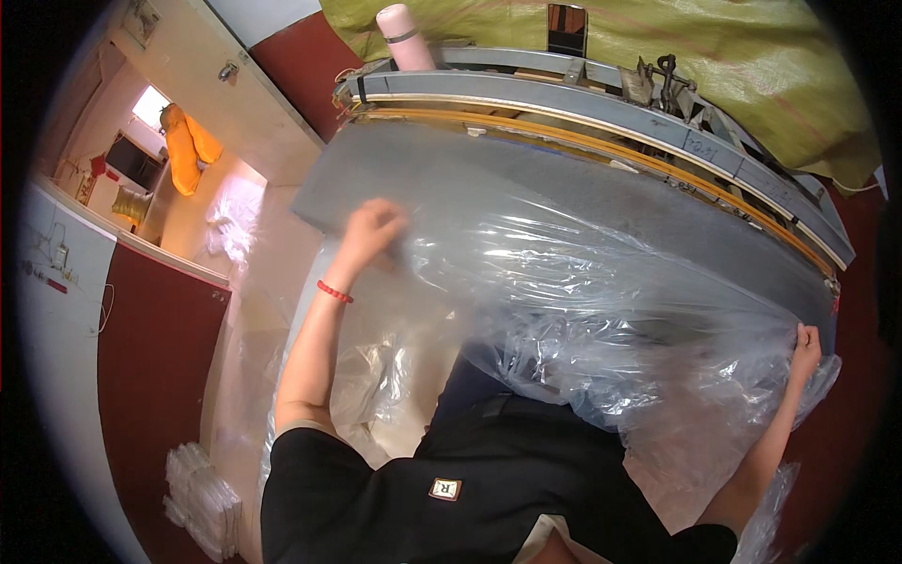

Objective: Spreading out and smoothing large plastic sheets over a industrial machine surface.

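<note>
A wide sheet of clear plastic film (564, 246) spreads over the front of a grey-topped bench (366, 160) and falls in crumpled folds toward my body. At the right end, my right hand (806, 352) pinches the film's edge. My left hand (374, 230), with a red bracelet on its wrist, is raised over the bench's left part. Its fingers are curled together at the film's left side, slightly blurred, and appear to grip the film. More loose film hangs below, between my arms and the bench.
Along the bench's back runs a grey metal frame (526, 91) with a yellow-orange strip (564, 133). A pink bottle (404, 38) and a metal clamp (667, 80) sit there. Behind hangs a yellow-green tarp (752, 85). Folded plastic bundles (202, 498) lie lower left, near an open door (211, 85).
</note>
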Action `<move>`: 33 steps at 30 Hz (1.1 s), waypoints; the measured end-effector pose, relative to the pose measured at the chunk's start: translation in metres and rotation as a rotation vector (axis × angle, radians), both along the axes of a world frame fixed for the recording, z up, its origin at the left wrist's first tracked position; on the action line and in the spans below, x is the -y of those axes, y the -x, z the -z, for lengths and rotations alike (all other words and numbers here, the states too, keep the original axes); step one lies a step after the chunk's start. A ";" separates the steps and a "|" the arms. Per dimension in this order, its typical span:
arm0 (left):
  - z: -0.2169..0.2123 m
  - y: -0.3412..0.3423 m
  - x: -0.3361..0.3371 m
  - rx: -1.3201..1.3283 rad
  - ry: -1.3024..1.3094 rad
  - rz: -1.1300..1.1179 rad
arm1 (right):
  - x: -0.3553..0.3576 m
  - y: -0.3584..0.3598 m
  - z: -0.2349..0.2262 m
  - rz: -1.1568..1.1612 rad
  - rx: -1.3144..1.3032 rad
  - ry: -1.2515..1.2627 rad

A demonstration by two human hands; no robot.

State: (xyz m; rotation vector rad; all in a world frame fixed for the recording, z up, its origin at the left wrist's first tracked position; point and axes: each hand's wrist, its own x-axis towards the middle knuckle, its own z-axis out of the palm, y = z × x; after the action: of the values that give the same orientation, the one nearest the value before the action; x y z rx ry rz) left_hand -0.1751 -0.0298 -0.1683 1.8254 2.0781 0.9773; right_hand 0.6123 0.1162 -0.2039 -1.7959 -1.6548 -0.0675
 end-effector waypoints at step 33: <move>0.006 -0.042 -0.123 -0.371 -0.089 -0.217 | 0.013 -0.038 0.010 0.037 -0.388 -0.086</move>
State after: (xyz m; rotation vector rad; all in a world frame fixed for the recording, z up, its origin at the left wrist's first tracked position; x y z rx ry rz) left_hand -0.1336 0.0931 -0.1739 1.9820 2.5338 0.8405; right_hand 0.6501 0.1028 -0.2137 -1.6519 -1.3232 0.1808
